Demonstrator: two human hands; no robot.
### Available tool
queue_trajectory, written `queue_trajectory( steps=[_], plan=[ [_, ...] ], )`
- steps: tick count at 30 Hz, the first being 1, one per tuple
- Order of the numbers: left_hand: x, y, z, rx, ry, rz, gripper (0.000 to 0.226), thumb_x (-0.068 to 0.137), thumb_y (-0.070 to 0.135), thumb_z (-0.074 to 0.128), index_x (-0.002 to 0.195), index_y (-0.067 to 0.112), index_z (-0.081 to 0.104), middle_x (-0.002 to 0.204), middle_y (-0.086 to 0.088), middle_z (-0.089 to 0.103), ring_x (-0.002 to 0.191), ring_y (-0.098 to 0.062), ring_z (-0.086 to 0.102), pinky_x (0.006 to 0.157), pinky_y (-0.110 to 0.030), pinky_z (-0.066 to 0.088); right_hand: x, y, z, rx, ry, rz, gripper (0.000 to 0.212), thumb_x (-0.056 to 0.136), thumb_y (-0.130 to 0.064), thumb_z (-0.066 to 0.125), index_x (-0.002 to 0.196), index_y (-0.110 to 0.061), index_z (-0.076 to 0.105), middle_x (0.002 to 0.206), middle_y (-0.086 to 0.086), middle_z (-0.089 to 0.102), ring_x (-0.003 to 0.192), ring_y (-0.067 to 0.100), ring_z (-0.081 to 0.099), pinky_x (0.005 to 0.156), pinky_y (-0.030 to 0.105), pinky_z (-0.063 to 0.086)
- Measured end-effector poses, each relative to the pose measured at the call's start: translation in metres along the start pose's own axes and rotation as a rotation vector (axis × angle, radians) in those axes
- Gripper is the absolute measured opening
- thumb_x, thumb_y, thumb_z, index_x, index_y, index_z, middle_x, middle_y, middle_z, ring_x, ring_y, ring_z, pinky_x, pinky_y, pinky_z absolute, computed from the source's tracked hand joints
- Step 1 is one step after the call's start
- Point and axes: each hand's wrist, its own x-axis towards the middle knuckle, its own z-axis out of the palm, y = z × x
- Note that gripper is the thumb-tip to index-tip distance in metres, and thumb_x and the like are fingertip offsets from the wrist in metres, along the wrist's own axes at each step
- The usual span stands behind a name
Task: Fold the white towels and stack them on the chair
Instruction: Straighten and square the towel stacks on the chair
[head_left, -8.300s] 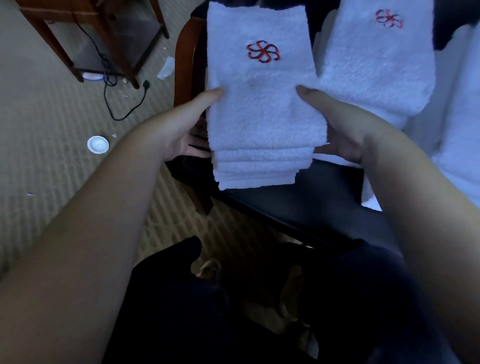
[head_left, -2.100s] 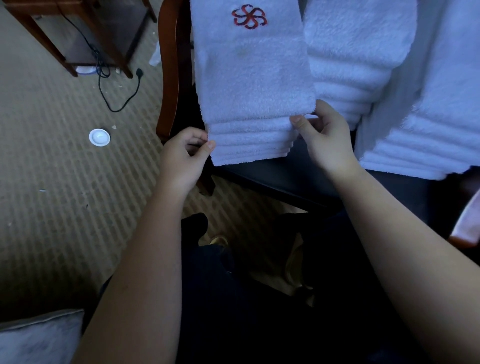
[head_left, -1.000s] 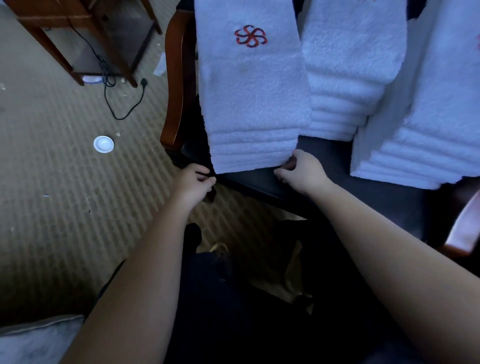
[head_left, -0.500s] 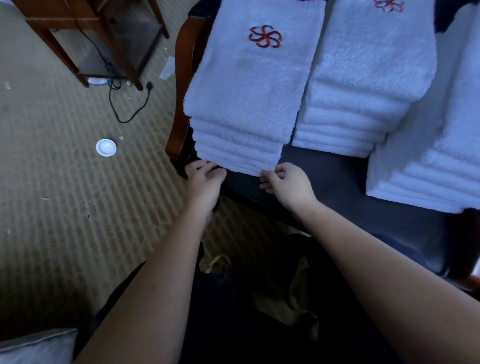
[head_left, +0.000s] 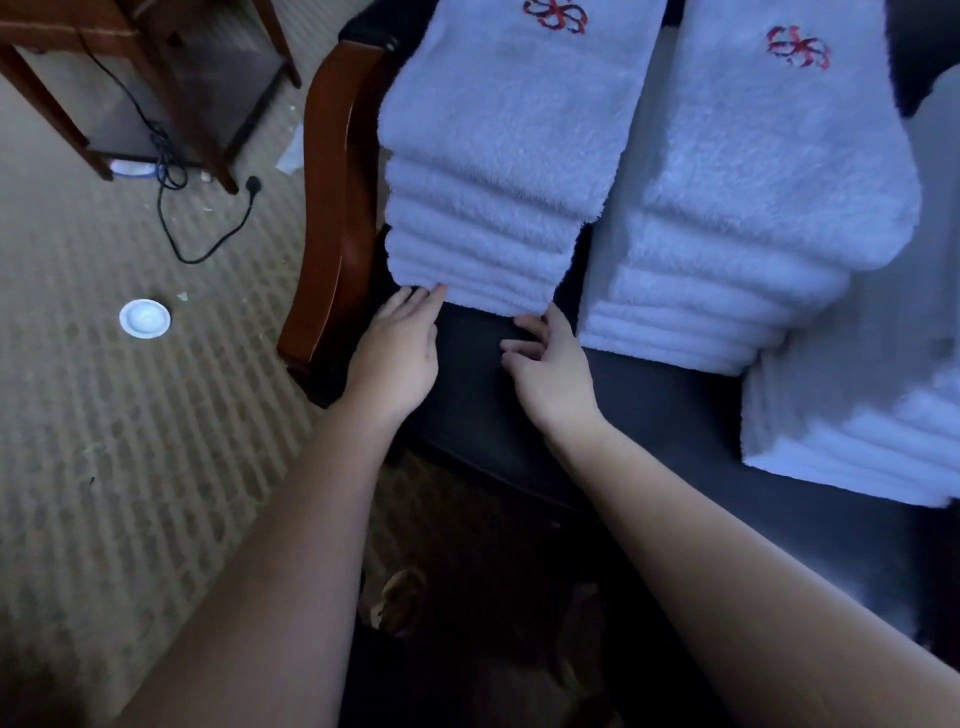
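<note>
Dim, patterned beige carpet carries a wooden table at far left, a black cable by its leg, and a white dish.

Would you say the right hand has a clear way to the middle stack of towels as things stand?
Probably yes: the right hand is low over the chair seat, close beside the near end of the middle stack, and nothing lies between them.

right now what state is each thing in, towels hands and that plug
left towel stack, folded, piled on the chair seat
middle towel stack, folded, piled beside it
right towel stack, folded, partly out of frame
left hand, fingers straight, touching the left towel stack's front edge
right hand, fingers loosely curled, holding nothing
power plug, unplugged, lying on the carpet
</note>
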Motion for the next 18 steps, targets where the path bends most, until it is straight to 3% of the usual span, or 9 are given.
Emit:
queue_trajectory(
  steps=[3,7,11,14,18],
  plan=[
    [0.02,-0.003,0.002,0.053,0.016,0.063,0.049,0.1,0.0,0.038,0.148,0.008,0.035,0.15,-0.008,0.042,0.142,-0.026,0.028,0.118,-0.043,0.024,-0.005,-0.003,0.017,-0.21,0.126,-0.121,0.069,0.092,0.0,0.047,0.152,-0.012,0.015,0.143,0.003,0.042,0.118,0.012,0.05,0.088,0.014,0.037],
    [0.038,-0.005,0.009,0.036,0.019,0.056,0.05,0.098,-0.002,0.039,0.147,0.007,0.037,0.149,-0.008,0.043,0.142,-0.025,0.028,0.117,-0.044,0.026,-0.005,0.012,0.033,-0.701,0.208,-0.505,0.055,0.089,-0.006,0.054,0.141,0.0,0.038,0.149,0.016,0.039,0.14,0.029,0.035,0.114,0.036,0.026],
    [0.049,-0.006,0.014,0.034,0.014,0.072,0.054,0.098,-0.002,0.038,0.15,0.011,0.031,0.154,-0.004,0.036,0.145,-0.022,0.023,0.118,-0.042,0.023,0.031,0.001,0.028,-1.021,0.07,-0.34,0.059,0.103,-0.031,0.033,0.153,-0.007,0.013,0.162,0.006,0.012,0.15,0.02,0.005,0.12,0.039,0.0],
    [0.065,-0.01,0.018,0.072,-0.005,0.092,0.055,0.098,0.001,0.037,0.151,0.013,0.029,0.152,-0.003,0.039,0.143,-0.022,0.026,0.119,-0.044,0.018,0.048,-0.004,0.03,-1.121,0.054,-0.261,0.061,0.104,-0.036,0.023,0.154,-0.008,-0.001,0.163,0.005,-0.001,0.149,0.019,-0.004,0.119,0.038,-0.003],
    [0.1,-0.013,0.022,0.147,-0.013,0.102,0.052,0.101,0.01,0.035,0.152,0.016,0.027,0.151,0.001,0.041,0.142,-0.02,0.027,0.12,-0.045,0.01,0.073,-0.013,0.032,-1.17,0.072,-0.196,0.059,0.105,-0.033,0.02,0.154,-0.009,-0.002,0.163,0.006,-0.005,0.149,0.02,-0.007,0.12,0.04,-0.001]
  ],
)
